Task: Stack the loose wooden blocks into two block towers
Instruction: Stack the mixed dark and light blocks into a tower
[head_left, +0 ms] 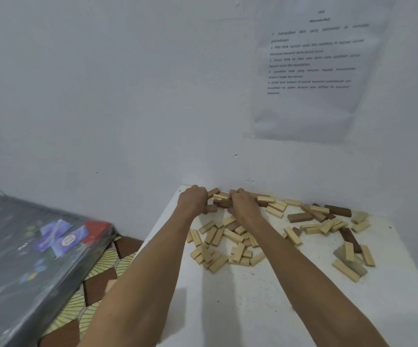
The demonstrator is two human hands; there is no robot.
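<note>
Since wooden blocks [233, 235] look light, stiff, slick | left hand [192, 199], right hand [244, 207] both clutch some | pinch long sides

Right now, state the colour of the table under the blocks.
The table is white, speckled with small dark flecks; the head view shows it.

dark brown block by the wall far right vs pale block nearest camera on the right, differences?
Colour: the dark brown block is deep brown, the pale block light wood. Pose: the dark brown block runs roughly along the wall, the pale block lies diagonal. Place: the dark brown block sits at the back, the pale block at the scatter's front edge. Shared: both lie on the white table, same bar shape.
</note>
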